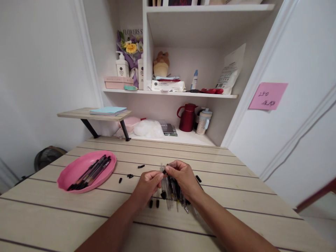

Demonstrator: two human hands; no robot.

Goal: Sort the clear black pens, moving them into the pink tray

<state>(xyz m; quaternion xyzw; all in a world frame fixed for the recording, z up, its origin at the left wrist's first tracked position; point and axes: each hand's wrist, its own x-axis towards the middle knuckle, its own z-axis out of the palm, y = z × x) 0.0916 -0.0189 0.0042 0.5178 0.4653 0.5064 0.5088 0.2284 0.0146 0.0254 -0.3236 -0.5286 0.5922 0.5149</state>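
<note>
My left hand (148,184) and my right hand (182,176) meet above the middle of the table. Between their pinched fingertips is a small black pen part (165,172), perhaps a cap or grip; the fingers cover most of it. Under and between the hands lies a loose pile of pen parts (169,196), with clear barrels, refills and black caps, partly hidden by my right hand. Several small black pieces (130,176) are scattered left of my left hand. Another black piece (198,179) rests just right of my right hand.
A pink tray (109,164) holding several black pens (91,173) stands on the table's left side. Behind it is a small raised shelf (78,112) on black legs. A red jug (187,119) and a pale cup (204,122) stand at the back right.
</note>
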